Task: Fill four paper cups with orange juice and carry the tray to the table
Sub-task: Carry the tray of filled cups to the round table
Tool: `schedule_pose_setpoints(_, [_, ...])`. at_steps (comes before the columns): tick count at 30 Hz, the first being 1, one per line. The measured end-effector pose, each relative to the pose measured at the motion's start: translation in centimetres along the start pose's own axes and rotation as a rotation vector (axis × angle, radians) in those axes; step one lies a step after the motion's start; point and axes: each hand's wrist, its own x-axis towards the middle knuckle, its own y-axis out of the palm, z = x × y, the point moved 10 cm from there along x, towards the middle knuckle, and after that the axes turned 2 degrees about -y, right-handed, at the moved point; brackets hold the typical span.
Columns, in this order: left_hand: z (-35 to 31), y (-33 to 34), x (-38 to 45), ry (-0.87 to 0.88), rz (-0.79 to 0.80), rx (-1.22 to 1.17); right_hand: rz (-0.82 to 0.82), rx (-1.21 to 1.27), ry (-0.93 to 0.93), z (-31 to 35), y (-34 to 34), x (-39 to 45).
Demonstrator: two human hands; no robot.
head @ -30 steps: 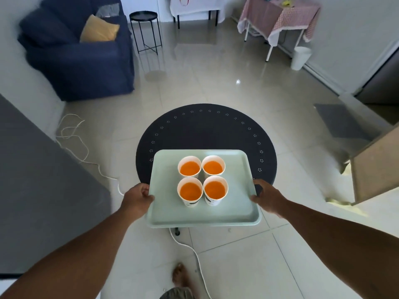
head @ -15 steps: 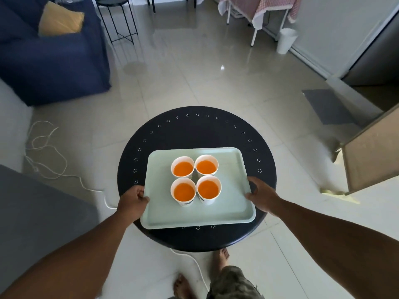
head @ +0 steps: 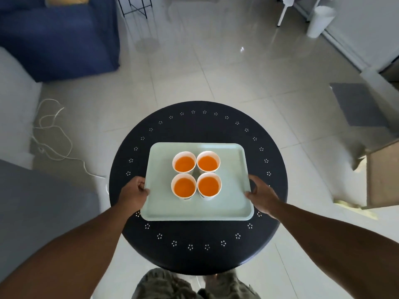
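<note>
Over the middle of the round black surface [head: 194, 130] lies the pale green tray [head: 164, 208], its long axis running left to right, long sides facing the person. Smooth, rectangular, with rounded corners and a raised rim, it carries four white paper cups [head: 184, 187] of orange juice in a tight square. Left hand [head: 134, 194] and right hand [head: 262, 196] each keep a clenched grip on a short edge. Dark surface shows all round the tray.

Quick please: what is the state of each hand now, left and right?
Left hand: closed, gripping the left edge of the tray.
Right hand: closed, gripping the tray's right edge.
</note>
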Motion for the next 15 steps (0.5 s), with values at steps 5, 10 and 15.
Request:
schedule_pose_setpoints(5, [-0.1,-0.1,2.5,-0.001,0.014,-0.011,-0.005,0.008,0.028,0.6,1.1,1.5])
schedule_pose_setpoints(10, [-0.3,0.0,4.5,0.015,0.041,-0.014,-0.014,0.025,0.057,0.9,2.1,2.4])
schedule_pose_setpoints(15, [-0.5,0.6,5.9,0.017,0.056,0.009,-0.034,0.016,0.064,1.1,1.8,3.4])
